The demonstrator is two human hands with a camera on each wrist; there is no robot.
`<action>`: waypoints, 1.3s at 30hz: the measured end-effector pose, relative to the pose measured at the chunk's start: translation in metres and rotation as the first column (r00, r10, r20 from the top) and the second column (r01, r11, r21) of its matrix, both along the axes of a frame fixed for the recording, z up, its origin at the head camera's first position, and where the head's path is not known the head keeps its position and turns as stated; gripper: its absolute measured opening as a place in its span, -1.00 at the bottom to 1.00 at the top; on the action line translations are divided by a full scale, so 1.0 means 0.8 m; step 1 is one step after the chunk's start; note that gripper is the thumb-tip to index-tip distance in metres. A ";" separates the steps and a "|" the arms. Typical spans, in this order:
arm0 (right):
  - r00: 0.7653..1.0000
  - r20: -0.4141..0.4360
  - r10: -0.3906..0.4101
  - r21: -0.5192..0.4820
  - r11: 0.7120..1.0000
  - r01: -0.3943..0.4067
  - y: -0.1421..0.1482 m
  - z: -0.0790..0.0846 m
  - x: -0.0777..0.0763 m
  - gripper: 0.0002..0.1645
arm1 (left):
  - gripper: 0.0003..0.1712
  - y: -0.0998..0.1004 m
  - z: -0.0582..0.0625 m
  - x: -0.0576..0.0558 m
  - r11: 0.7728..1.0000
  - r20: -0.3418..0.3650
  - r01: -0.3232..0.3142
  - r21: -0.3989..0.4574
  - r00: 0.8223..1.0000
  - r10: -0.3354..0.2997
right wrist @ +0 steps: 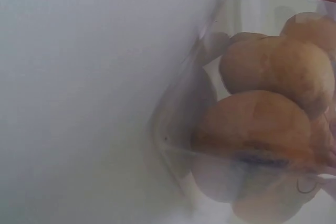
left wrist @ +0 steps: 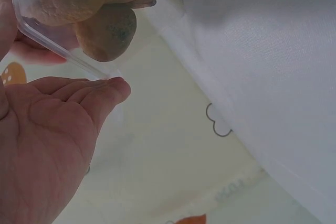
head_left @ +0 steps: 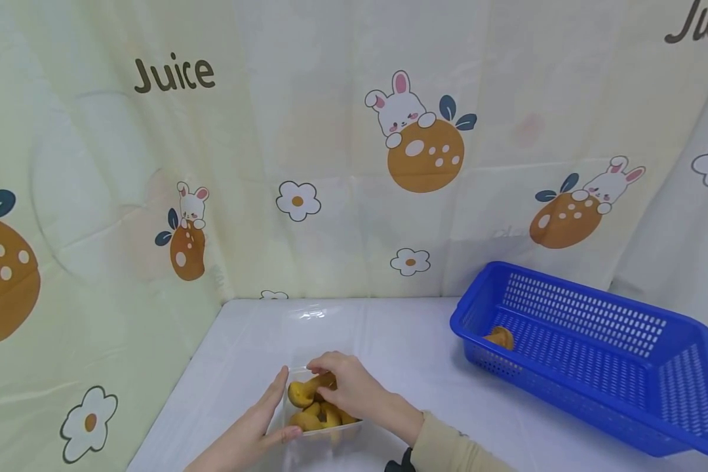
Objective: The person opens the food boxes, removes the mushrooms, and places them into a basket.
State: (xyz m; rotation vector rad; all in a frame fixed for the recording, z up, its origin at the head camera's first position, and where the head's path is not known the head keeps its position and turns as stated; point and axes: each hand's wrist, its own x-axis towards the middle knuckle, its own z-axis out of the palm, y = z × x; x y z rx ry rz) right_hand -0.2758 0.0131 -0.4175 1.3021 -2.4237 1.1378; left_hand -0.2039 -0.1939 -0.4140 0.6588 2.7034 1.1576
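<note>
A clear plastic box (head_left: 333, 431) on the table holds several brown-yellow mushrooms (head_left: 307, 421). Beside its left wall is my left hand (head_left: 244, 432), its fingers straight along the side and its thumb at the near corner. In the left wrist view, the fingertips of this left hand (left wrist: 58, 119) touch the box edge. My right hand (head_left: 356, 388) reaches over the box from the right and pinches a mushroom (head_left: 301, 393) between thumb and fingers, partly hiding it. Through the box wall, the right wrist view shows mushroom caps (right wrist: 252, 124) close up.
To the right stands a large blue plastic basket (head_left: 566, 392) with perforated sides. One mushroom (head_left: 500, 337) lies at its left end. The table (head_left: 401, 341) has a white cover, and a printed curtain (head_left: 330, 131) hangs behind it. A small black object (head_left: 400, 463) shows by the right sleeve.
</note>
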 end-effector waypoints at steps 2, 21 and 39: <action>1.000 -0.001 -0.007 0.025 1.000 0.007 -0.001 -0.001 0.000 -0.60 | 0.07 0.000 0.000 0.000 1.000 0.003 0.004 0.006 1.000 -0.004; 0.996 -0.089 0.016 0.045 0.999 -0.012 -0.005 -0.005 -0.002 -0.62 | 0.08 -0.001 -0.001 0.003 1.000 0.011 0.004 0.018 1.000 -0.005; 0.996 -0.015 0.083 -0.204 0.975 -0.084 0.000 0.000 -0.003 -0.61 | 0.08 0.001 -0.001 0.003 1.000 -0.002 0.006 0.029 1.000 -0.006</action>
